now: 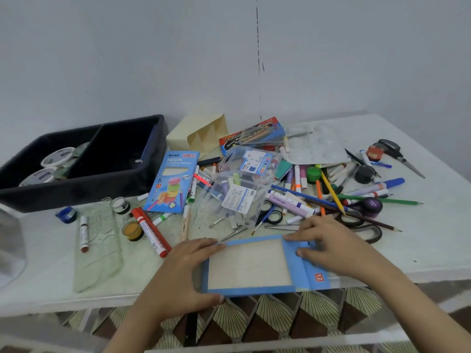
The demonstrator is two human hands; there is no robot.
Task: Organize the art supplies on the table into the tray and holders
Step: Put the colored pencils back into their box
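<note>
Left to right. Black plastic two-compartment tray [76, 192], far left, with white round paint tubs [57, 156] in its left compartment. It is the likely home for flat packs. Cream plastic slotted holder [201, 133], lying on its side just right of the tray. My left hand [183, 271] clasps the left end of the flat blue cardboard pencil box with a pale window panel [249, 266], fingers on the far long edge and thumb on the near long edge. The box lies window face up at the near edge of the white table [433, 245], its near long edge overhanging slightly. Its long axis runs left to right, roughly along the table edge. The end printed with a red "12" points right, and the left end is the one in my grasp. My right hand [334, 245] lies over the right part of the box, index and thumb tips on the blue band beside the window. Whether they pinch the card or only press it I cannot tell. Handling, as I judge it: light, thin card, probably empty or nearly so, stiff along its edges but easily dented. The window film would buckle under a fingertip. I would therefore carry it by the two long edges or the solid right end, kept flat, and not squeeze across the panel.
</note>
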